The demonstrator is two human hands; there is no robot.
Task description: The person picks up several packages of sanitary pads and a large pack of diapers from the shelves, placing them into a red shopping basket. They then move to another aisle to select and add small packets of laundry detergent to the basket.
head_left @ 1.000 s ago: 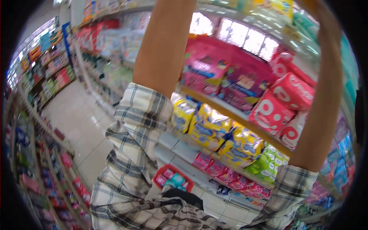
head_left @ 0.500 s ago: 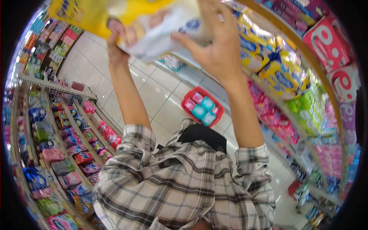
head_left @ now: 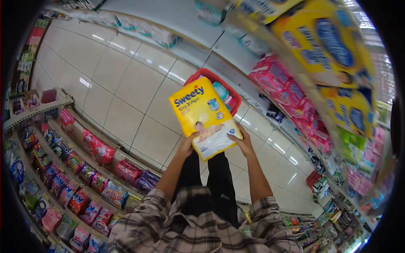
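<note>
A yellow and white diaper pack [head_left: 200, 110] marked "Sweety" is held out in front of my body, its printed face turned up. My left hand [head_left: 188, 143] grips its lower left edge. On the lower right edge, my right hand [head_left: 244, 142] clasps it with the thumb over the front. Beyond the pack, on the floor, stands a red basket [head_left: 237, 104], partly covered from view by the pack. Teal and pink packages [head_left: 222, 93] show inside the basket.
Shelves at right hold yellow diaper packs [head_left: 327, 46] and pink packs [head_left: 291, 95]. At left, curved-looking shelves carry several detergent pouches [head_left: 80, 201] and a red pack [head_left: 98, 146]. Tiled floor [head_left: 122, 97] runs between them. A low shelf [head_left: 181, 14] lies at the top.
Both hands have brought the diaper pack down from the top of the view to above the basket. My view has shifted, and the front of the pack is now fully visible.
</note>
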